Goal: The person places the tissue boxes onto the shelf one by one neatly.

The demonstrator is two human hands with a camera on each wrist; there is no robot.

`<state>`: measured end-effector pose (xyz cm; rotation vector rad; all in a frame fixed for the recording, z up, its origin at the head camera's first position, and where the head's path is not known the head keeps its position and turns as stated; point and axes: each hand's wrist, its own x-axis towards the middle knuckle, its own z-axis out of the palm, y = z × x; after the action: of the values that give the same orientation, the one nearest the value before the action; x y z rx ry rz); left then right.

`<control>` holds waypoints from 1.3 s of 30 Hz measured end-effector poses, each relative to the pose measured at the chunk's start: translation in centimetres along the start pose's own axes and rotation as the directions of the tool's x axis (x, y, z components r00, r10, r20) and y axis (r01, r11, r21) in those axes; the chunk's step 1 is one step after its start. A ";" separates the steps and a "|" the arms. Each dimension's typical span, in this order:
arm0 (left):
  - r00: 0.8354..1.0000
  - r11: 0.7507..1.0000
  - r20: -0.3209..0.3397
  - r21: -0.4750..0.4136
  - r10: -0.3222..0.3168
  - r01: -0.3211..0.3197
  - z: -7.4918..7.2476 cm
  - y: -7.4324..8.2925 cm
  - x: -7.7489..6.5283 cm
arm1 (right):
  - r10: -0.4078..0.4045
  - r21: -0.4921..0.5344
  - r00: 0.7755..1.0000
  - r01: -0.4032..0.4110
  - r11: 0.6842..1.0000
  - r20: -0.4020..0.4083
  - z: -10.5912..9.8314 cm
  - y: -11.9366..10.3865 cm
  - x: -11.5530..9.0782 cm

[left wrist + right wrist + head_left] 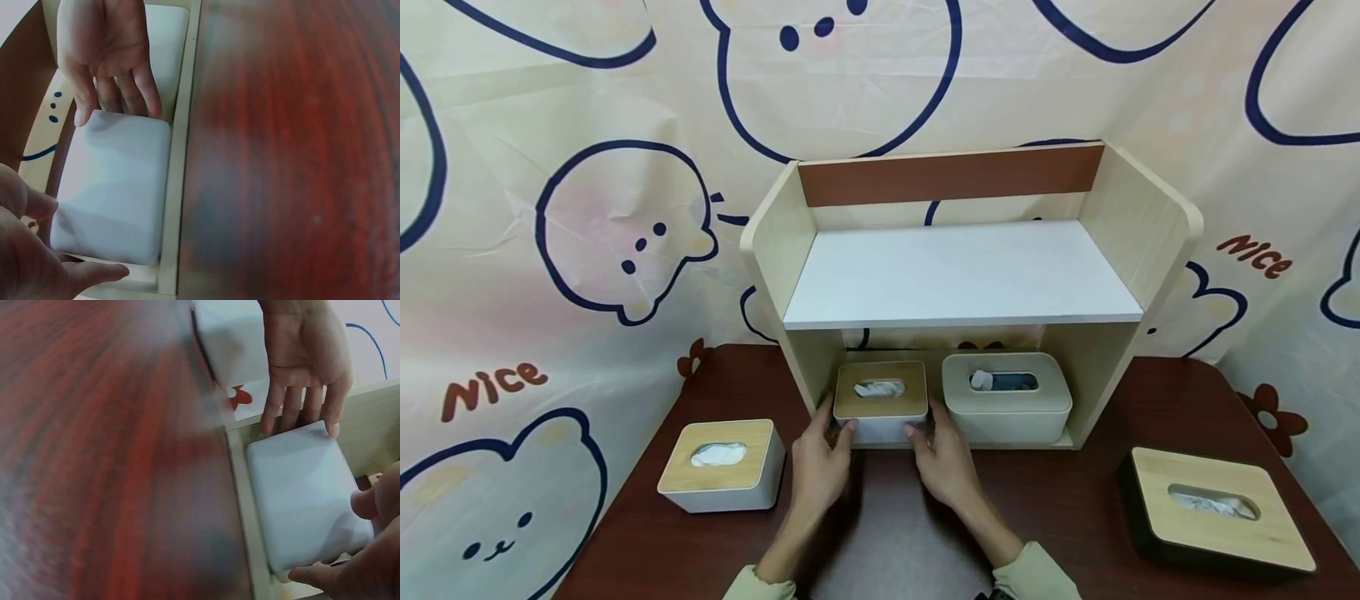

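Observation:
A small tissue box [882, 427] with a wood-look lid and white body sits in the lower left of the shelf unit. My left hand [820, 465] holds its left side, and my right hand [945, 463] holds its right side, both thumbs at the front. The wrist views show the white box front [115, 187] between the two hands. A larger cream tissue box [1007, 408] stands to its right in the same compartment, close to my right hand. Whether the held box fully touches the shelf floor, I cannot tell.
The desktop shelf unit [962, 275] has a white upper board and pale side panels. On the dark wood table [891, 533], another wood-lidded white tissue box [722, 462] lies at left. A black tissue box with a wood lid [1221, 512] lies at right. A printed cloth hangs behind.

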<state>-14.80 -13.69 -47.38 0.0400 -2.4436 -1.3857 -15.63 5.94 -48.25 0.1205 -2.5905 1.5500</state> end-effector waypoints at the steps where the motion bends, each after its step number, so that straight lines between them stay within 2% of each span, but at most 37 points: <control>1: 1.000 1.000 0.011 -0.009 -0.010 0.010 -0.1 0.2 -0.1 | -0.003 -0.005 1.000 0.003 1.000 0.001 -0.2 -0.2 -0.1; 6: 0.998 0.998 0.053 -0.046 -0.033 0.036 -1.1 1.2 -0.5 | -0.042 0.014 0.999 0.042 0.999 0.018 -1.1 -1.3 -0.9; 10: 0.997 0.998 0.075 -0.056 -0.026 0.030 -2.1 1.9 -1.0 | -0.055 0.032 0.998 0.054 0.998 0.025 -1.8 -2.3 -1.5; 18: 0.994 0.998 0.105 -0.056 -0.036 0.042 -5.0 2.1 -2.2 | -0.101 0.065 0.995 0.100 0.993 0.011 -2.4 -4.7 -3.5; 26: 0.996 0.999 0.080 0.001 -0.035 0.035 -7.9 2.0 -3.0 | -0.158 0.077 0.984 0.152 0.985 0.080 -0.3 -6.2 -5.2; 34: 0.999 0.999 0.040 0.051 0.007 -0.010 -11.5 0.8 -3.1 | -0.201 0.115 0.963 0.182 0.976 0.181 2.5 -6.3 -5.2; 37: 1.000 0.996 0.014 0.088 -0.012 0.011 -12.8 0.0 -3.2 | -0.202 0.114 0.954 0.180 0.977 0.224 3.5 -6.2 -4.9; 39: 0.999 0.991 0.005 0.121 -0.050 0.049 -13.7 -0.5 -3.2 | -0.205 0.106 0.946 0.184 0.977 0.250 4.2 -5.9 -4.7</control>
<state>-7.83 -24.71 -42.22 0.1251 -2.5468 -1.2576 -10.46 -0.53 -45.70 0.6078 -2.6035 1.6642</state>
